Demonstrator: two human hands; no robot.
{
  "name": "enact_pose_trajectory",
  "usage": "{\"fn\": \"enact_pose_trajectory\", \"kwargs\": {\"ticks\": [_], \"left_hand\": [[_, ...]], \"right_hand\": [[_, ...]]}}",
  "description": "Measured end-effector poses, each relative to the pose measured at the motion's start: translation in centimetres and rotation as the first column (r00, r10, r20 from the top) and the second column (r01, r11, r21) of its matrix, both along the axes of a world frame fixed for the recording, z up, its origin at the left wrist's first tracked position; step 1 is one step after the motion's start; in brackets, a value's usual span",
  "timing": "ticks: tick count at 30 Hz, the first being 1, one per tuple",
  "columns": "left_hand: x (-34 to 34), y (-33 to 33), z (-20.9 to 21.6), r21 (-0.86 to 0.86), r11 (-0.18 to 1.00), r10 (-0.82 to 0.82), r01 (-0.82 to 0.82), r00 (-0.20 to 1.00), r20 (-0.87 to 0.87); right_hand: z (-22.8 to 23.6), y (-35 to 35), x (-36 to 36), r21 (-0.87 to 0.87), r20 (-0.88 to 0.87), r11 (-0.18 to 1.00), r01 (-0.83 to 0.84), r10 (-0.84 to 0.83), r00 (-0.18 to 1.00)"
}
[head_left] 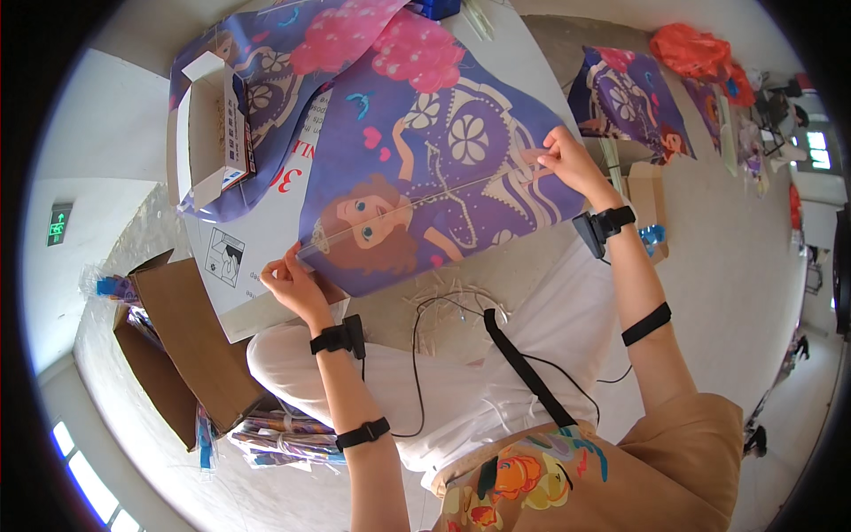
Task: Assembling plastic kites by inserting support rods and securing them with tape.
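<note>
A purple kite sheet (470,146), printed with a crowned doll figure, is stretched over my lap and the white board. Across it runs a thin pale rod (434,197), roughly from one of my hands to the other. My left hand (295,282) is closed, its fingertips pinching the sheet's near left corner beside the printed head. At the right edge my right hand (574,161) is closed too, thumb and fingers pinched on the sheet around the rod's other end. The fingertips partly hide what each hand grips.
A white printed board (232,301) lies under the sheet, bearing an open white box (206,142). An open brown carton (191,341) stands left, near bundled wrapped packs (288,436). Loose thin sticks (443,306) lie before me. Another printed sheet (625,97) and red plastic bag (691,51) lie right.
</note>
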State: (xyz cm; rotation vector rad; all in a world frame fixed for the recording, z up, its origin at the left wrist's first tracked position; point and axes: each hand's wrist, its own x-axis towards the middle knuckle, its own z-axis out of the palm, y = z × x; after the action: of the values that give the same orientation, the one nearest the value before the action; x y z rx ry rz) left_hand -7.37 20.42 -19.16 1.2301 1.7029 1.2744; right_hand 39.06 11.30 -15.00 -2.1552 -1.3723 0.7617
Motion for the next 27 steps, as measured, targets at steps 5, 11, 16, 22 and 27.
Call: {"fn": "enact_pose_trajectory", "kwargs": {"ticks": [5, 11, 16, 22, 27], "left_hand": [[0.26, -0.04, 0.38, -0.008, 1.0, 0.008, -0.008, 1.0, 0.015], [-0.29, 0.16, -0.11, 0.005, 1.0, 0.012, -0.012, 1.0, 0.006], [0.22, -0.12, 0.51, -0.015, 1.0, 0.004, -0.004, 1.0, -0.011], [-0.19, 0.05, 0.05, -0.028, 1.0, 0.006, -0.008, 0.998, -0.061], [-0.28, 0.08, -0.24, 0.046, 0.999, -0.007, 0.008, 1.0, -0.012]], "right_hand": [[-0.14, 0.13, -0.28, -0.003, 0.058, 1.0, -0.012, 0.012, 0.998], [-0.57, 0.13, -0.43, 0.03, 0.044, 1.0, -0.008, 0.006, 0.999], [-0.64, -0.05, -0.12, 0.039, 0.066, 0.999, -0.024, 0.022, 0.998], [-0.5, 0.06, -0.28, 0.035, 0.073, 0.999, -0.032, 0.03, 0.997], [-0.07, 0.22, -0.65, -0.03, 0.031, 1.0, 0.006, -0.005, 1.0]]}}
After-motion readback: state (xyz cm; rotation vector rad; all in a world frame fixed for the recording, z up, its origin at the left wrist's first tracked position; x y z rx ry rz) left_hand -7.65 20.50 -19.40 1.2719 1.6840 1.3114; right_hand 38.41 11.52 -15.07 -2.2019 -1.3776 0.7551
